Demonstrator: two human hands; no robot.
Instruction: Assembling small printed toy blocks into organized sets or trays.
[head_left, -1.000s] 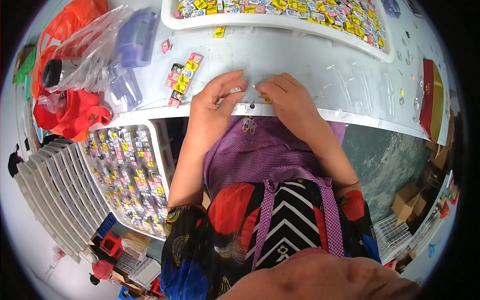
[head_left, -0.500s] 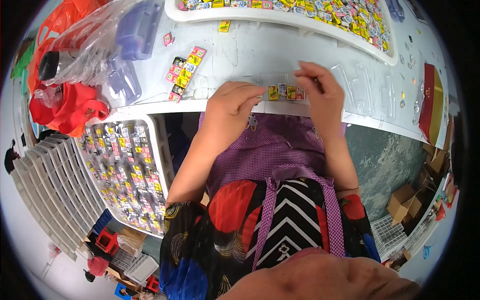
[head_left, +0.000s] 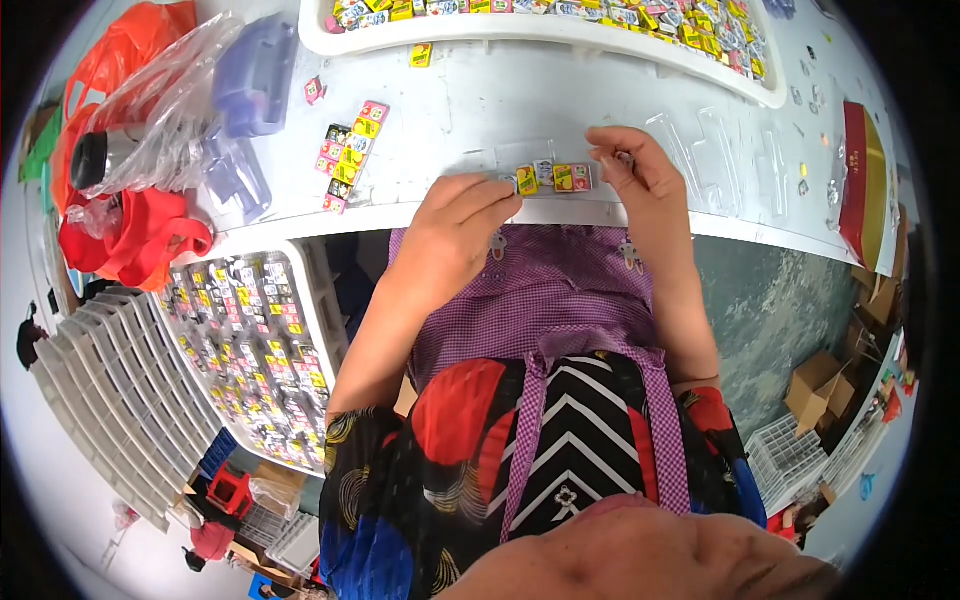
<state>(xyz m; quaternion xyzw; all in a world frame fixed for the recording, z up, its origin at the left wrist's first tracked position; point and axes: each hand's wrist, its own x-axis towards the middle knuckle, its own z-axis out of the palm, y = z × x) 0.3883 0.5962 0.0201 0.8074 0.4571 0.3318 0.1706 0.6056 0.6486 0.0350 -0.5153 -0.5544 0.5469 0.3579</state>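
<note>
In front of me, at the table's near edge, small printed boxes in yellow, white and pink (head_left: 566,178) stand in a row in a clear plastic tray. My left hand (head_left: 462,228) is closed at the tray's left end, its fingertips partly hiding that end. Just right of the row, my right hand (head_left: 648,182) is raised with thumb and fingers pinched on a small box (head_left: 625,158), whose printed side is mostly covered. Further left on the table lies a slanted block of similar boxes (head_left: 352,155) in pink, yellow and black.
A white bin (head_left: 480,30) heaped with small boxes stands at the back. One yellow box (head_left: 421,55) and a pink one (head_left: 314,90) lie loose. Empty clear trays (head_left: 718,165) lie to the right, plastic bags (head_left: 160,105) to the left. Below left is a crate of filled packs (head_left: 245,345).
The whole view has shifted slightly, so the table appears further left and higher. My right fingers have closed around a small box. My left hand stays at the tray's left end.
</note>
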